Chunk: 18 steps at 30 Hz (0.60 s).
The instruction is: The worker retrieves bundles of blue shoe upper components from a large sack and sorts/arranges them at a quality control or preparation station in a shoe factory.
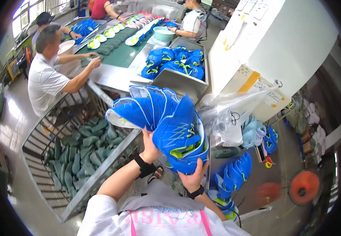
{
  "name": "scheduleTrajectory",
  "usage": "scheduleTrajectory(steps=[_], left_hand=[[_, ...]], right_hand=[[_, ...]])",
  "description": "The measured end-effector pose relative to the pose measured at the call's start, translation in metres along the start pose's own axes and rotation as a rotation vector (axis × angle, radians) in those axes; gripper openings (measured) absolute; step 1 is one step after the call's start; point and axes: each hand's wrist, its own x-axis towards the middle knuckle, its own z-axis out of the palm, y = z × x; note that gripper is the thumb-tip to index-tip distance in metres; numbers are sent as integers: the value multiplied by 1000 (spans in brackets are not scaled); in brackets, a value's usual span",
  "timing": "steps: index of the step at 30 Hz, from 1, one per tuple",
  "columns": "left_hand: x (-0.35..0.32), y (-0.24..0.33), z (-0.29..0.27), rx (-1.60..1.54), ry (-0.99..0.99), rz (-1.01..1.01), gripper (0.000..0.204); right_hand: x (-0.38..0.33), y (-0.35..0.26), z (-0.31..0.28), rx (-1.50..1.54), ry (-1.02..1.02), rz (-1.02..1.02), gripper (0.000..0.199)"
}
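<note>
Head view shows both forearms rising from the near edge, bent upward toward the middle of the scene, each wrist wearing a black band. Left hand [150, 147] is lifted higher, palm turned up, its grip closed under a fanned stack of blue shoe uppers [146, 108] that spreads to the left. Right hand [194, 177] sits lower and nearer, fingers curled up around the bottom of a second bundle of blue uppers with yellow-green trim [180, 141], which touches the fanned stack on its right side. Both bundles are held in the air above a metal rack of dark green shoe lasts [84, 153] at near left. Farther off, a metal bin of more blue uppers [174, 63] stands at the end of a long green worktop [119, 51], where other people sit working. A clear plastic bag [229, 114] hangs at right, beside more blue uppers [233, 171] lower down.
</note>
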Motion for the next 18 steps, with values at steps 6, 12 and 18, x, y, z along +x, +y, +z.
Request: scheduleTrajectory(steps=[6,12,18], left_hand=[[102,-34,82,-532,-122,-244,49],[232,-44,113,307,-126,385,62],[368,-77,145,409,-160,486,53]], right_hand=[[72,87,48,40,165,32,91],[200,129,68,16,58,99,94],[309,174,112,149,-36,174,97]])
